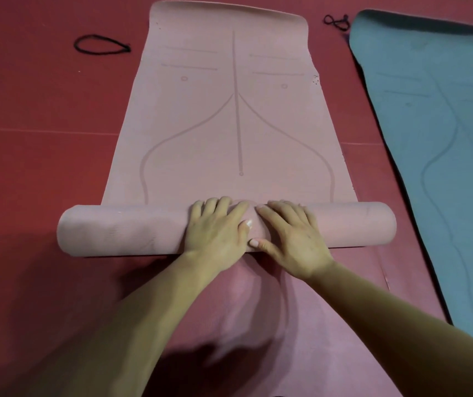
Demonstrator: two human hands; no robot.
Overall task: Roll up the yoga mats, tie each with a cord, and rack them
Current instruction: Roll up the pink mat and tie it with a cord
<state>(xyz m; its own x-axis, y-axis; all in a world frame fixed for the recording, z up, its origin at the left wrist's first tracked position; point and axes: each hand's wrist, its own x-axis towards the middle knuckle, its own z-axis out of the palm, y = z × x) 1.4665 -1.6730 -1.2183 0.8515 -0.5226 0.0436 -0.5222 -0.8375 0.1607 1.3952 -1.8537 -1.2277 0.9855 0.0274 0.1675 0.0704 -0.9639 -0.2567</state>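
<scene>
Left hand [218, 227] and right hand [289, 233] are pressing, fingers straight, on the pink mat [132, 229], part-rolled at 6, the rest lying flat toward 12. Teal mat [436, 124] at 3 is lying unrolled; cords [102, 44] are lying untied.

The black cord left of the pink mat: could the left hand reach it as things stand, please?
Probably, with a lean forward: bare floor lies between the left hand, pressing the roll, and the cord.
</scene>
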